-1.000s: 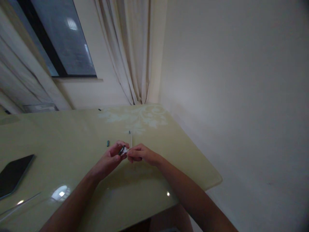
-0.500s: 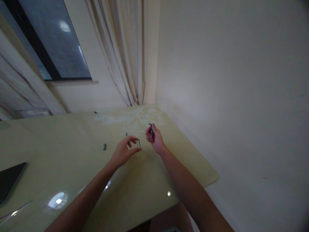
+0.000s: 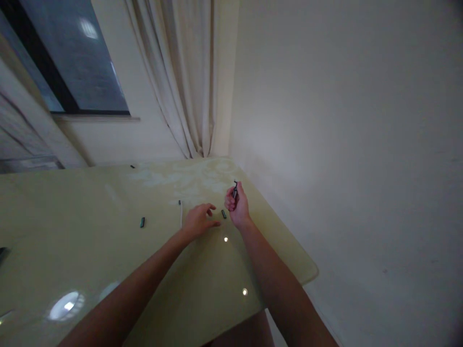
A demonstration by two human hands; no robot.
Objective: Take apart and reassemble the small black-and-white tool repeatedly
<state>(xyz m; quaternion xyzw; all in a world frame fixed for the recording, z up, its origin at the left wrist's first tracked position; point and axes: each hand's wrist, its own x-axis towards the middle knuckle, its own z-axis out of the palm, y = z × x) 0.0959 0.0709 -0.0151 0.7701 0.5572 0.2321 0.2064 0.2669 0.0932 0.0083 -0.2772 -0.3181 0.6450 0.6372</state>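
Observation:
My left hand (image 3: 199, 220) is above the pale green tabletop (image 3: 108, 246), fingers apart and nothing between them. Just right of its fingertips lies a small dark battery-like piece (image 3: 224, 214). My right hand (image 3: 238, 205) is closed around a small dark tool-like object (image 3: 235, 190) whose thin hooked tip sticks out at the top. Beside my left hand, to its left, is a thin white strip (image 3: 181, 214) with a small dark piece (image 3: 179, 202) at its far end. A second battery-like piece (image 3: 142, 222) rests farther left.
Near the table's back edge lies a small dark bit (image 3: 132, 166). A dark flat object (image 3: 3, 254) shows at the left border. Curtains (image 3: 188, 86) hang behind the table, and a wall (image 3: 343, 144) runs along its right side.
My left hand has let go of the small battery-like piece, which now lies on the table. The view has turned slightly right, and my right hand still grips the dark object.

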